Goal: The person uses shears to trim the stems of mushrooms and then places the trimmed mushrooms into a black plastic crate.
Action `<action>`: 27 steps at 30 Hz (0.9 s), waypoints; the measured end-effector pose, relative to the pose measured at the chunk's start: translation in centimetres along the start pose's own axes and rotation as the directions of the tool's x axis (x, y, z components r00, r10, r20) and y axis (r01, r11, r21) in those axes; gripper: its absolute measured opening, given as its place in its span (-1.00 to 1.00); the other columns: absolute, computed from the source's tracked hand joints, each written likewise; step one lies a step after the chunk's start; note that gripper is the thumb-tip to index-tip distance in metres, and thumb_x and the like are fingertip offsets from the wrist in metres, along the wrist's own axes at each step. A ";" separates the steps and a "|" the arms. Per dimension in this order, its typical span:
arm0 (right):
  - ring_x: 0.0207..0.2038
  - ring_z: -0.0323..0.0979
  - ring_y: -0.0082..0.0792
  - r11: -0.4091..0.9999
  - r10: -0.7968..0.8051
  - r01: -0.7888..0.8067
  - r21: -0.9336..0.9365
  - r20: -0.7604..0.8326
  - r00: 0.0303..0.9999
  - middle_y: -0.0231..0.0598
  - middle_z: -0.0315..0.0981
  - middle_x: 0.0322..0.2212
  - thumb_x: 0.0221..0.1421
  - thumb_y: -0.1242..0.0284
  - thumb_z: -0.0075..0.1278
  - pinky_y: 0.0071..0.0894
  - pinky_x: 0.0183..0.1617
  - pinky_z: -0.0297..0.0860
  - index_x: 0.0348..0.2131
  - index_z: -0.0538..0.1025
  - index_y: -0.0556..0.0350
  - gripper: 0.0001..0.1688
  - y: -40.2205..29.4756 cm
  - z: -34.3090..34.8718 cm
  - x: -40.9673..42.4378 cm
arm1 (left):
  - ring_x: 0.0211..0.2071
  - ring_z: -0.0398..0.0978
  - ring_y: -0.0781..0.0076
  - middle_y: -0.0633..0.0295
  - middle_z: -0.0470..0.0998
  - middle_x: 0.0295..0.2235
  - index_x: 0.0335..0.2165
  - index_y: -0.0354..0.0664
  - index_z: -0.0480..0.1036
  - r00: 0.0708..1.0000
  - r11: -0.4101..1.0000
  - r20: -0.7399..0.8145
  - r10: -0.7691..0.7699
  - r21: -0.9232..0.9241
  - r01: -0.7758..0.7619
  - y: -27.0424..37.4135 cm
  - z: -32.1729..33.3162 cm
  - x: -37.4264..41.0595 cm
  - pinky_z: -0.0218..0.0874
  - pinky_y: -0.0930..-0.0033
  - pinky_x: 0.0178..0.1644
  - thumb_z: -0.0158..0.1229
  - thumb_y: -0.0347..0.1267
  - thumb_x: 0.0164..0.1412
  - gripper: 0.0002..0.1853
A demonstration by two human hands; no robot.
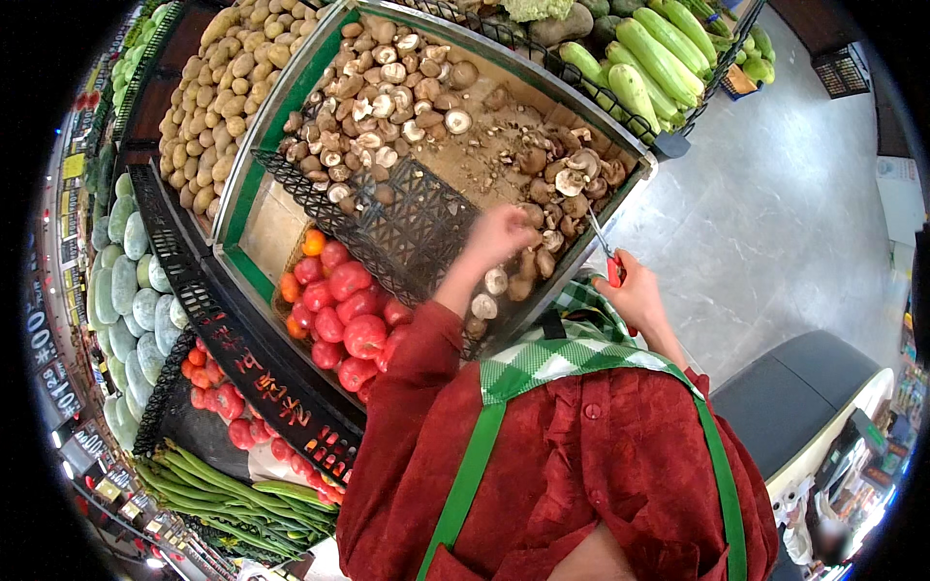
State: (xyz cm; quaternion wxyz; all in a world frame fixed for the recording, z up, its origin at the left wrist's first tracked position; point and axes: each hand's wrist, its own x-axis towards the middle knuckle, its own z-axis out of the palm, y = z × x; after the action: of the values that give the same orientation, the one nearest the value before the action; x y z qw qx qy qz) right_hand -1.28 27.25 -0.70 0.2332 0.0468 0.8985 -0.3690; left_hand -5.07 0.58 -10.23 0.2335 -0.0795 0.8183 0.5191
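Note:
My right hand [633, 287] grips scissors [615, 267] with red handles at the near right edge of the display bin [251, 138]. Their metal blades point up toward shiitake mushrooms heaped along that side. My left hand [501, 234], slightly blurred, is over the black plastic crate [425, 214] with its fingers curled. A brown mushroom [532, 213] is by its fingertips; whether the hand holds it is unclear. Pale-bottomed mushrooms [484, 306] lie below that hand. A larger pile of mushrooms [392, 94] covers the far left of the bin, on brown cardboard [465, 156] strewn with small scraps.
Tomatoes [352, 305] fill a basket left of the crate. Beyond the bin's left wall are potatoes [232, 102], with wax gourds [134, 290] and green beans [232, 494] farther out. Light green squashes [657, 62] stand behind. A grey counter [792, 378] is at right.

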 end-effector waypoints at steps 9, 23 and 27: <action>-0.41 0.46 0.14 0.998 -0.049 0.052 -0.038 0.074 0.996 0.09 0.47 -0.52 -0.17 0.26 0.19 -0.07 -0.33 0.35 -0.35 0.41 0.23 -0.55 -0.4 0.7 0.0 | -0.11 0.34 0.03 0.09 0.40 -0.21 -0.29 -0.20 0.50 0.928 0.815 0.084 0.363 0.453 -0.360 1.7 3.1 -4.1 0.24 0.16 -0.04 0.34 -0.34 -0.11 -0.66; -0.29 0.46 0.11 0.966 -0.241 0.234 -0.107 -0.065 0.968 0.06 0.47 -0.32 -0.13 0.38 0.17 -0.09 -0.25 0.40 -0.12 0.41 0.20 -0.46 -3.4 0.7 -1.1 | -0.41 0.56 0.42 0.11 0.55 -0.32 -0.15 -0.36 0.40 0.988 0.593 -0.087 -0.125 -0.805 0.004 6.2 0.3 -4.1 0.40 0.51 -0.42 -0.02 -0.36 0.31 -0.74; -0.34 0.47 0.11 0.962 -0.251 0.246 -0.115 -0.032 0.967 0.06 0.49 -0.37 -0.13 0.38 0.15 -0.05 -0.29 0.38 -0.16 0.43 0.19 -0.51 -4.5 0.0 -1.4 | -0.40 0.52 0.53 0.19 0.55 -0.32 -0.14 -0.37 0.43 0.964 0.767 -0.265 0.013 -0.616 -0.179 7.1 1.2 -4.9 0.41 0.51 -0.38 0.03 -0.45 0.25 -0.76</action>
State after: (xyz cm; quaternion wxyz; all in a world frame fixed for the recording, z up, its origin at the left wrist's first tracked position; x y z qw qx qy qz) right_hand -1.18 24.14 2.85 0.1662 -0.0708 0.9213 -0.3443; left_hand -3.04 4.26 -2.59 0.0631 -0.1746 0.6203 0.7621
